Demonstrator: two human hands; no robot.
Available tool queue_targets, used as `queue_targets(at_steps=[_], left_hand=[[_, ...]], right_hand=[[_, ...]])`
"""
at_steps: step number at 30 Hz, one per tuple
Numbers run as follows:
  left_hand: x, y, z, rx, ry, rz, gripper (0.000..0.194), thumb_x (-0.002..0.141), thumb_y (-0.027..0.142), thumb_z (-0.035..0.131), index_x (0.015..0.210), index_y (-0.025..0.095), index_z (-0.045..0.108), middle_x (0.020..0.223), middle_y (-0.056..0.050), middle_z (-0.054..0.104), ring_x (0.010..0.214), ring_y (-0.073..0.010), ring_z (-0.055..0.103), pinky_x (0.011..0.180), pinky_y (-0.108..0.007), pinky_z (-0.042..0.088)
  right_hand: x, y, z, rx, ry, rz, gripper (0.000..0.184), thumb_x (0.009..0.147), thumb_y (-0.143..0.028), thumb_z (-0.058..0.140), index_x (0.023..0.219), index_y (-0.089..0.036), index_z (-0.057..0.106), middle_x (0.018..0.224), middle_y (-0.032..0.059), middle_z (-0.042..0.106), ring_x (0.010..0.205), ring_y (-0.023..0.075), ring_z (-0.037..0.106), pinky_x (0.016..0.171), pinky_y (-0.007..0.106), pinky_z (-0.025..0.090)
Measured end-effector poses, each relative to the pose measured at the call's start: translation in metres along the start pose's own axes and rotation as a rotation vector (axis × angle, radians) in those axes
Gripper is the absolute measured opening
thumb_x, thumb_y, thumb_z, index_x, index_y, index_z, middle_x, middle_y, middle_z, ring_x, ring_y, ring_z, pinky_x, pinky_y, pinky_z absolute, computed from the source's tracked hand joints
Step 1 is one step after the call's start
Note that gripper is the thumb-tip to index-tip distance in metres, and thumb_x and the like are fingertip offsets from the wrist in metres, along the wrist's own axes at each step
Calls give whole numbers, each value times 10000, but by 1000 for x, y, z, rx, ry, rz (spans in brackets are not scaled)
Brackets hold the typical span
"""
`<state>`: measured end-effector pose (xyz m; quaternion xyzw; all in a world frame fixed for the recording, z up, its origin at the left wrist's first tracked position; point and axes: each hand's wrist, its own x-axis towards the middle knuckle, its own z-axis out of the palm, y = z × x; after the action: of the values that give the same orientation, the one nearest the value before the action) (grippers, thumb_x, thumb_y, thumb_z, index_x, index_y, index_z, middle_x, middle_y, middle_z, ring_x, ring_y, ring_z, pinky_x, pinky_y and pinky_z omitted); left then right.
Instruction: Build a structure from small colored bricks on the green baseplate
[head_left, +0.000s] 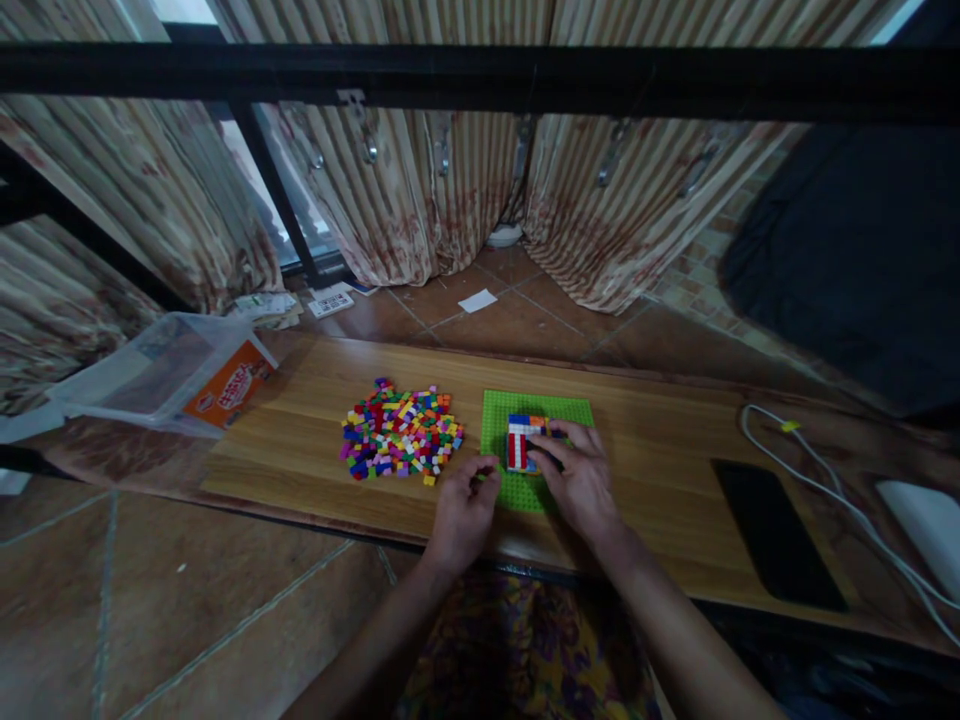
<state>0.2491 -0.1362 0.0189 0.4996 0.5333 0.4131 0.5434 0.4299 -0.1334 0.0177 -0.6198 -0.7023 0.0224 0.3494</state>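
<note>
The left hand (463, 507) is curling its fingers at the near-left edge of the green baseplate (517, 493); I cannot tell whether it is grasping anything. The right hand (583, 478) is touching the block build (518, 446) on the baseplate, its grip unclear, while 1 brick pile (401, 430) is lying to the left.

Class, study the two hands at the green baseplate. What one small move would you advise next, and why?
I would probably have the left hand steady the near-left edge of the green baseplate. It is already beside that edge, while the fingers of the right hand are at the brick build, where pressing might shift the plate.
</note>
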Motion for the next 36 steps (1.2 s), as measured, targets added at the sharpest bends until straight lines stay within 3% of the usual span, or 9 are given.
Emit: queue_targets(at_steps=[6,12,16,20,24,30,36], left_hand=[[1,3,0,82,-17,77,221,819,283,566,980,180,677,903,-53,679,767,-156,607,729,-273,465],[4,6,1,136,-30,112,246,837,279,549,1028,177,666,911,-49,671,742,-143,603,703,-257,468],[3,1,0,180,-35,121,256,854,272,528,1055,174,654,919,-51,666,700,-135,589,680,-261,473],[2,4,-1,259,-6,189,258,848,238,525,1067,169,644,961,-64,660,811,-160,613,764,-279,487],[1,11,0,411,-23,273,301,861,204,492,1136,180,612,1065,-84,628,951,-181,614,859,-303,494],[3,17,7,734,-157,487,437,904,187,398,1326,216,508,1255,-108,530,1143,-211,541,1001,-339,457],[9,30,17,1134,-249,505,449,884,200,429,1328,200,502,1292,-129,510,1110,-262,532,925,-386,505]], right_hand=[[-2,4,4,-15,-11,-3,262,910,-383,545,1085,-302,722,1225,67,606,1077,279,510,923,480,447],[-6,0,-4,4,19,10,276,914,-379,538,1129,-304,694,1272,59,585,1115,271,514,946,479,436],[-16,-8,-9,-21,63,39,260,937,-315,493,1069,-275,713,1264,76,589,1105,267,512,941,475,440],[-22,-15,-5,-75,44,33,250,935,-287,494,1028,-254,723,1272,89,581,1116,282,491,931,489,440],[-22,-19,1,-86,42,32,253,934,-272,488,1044,-252,715,1320,88,553,1156,292,467,953,506,423],[-21,-18,2,-118,39,32,265,940,-276,479,1047,-231,717,1318,98,558,1158,289,465,969,491,423],[-22,-17,4,-162,52,9,260,934,-252,488,1058,-220,714,1308,100,566,1139,289,470,953,487,433]])
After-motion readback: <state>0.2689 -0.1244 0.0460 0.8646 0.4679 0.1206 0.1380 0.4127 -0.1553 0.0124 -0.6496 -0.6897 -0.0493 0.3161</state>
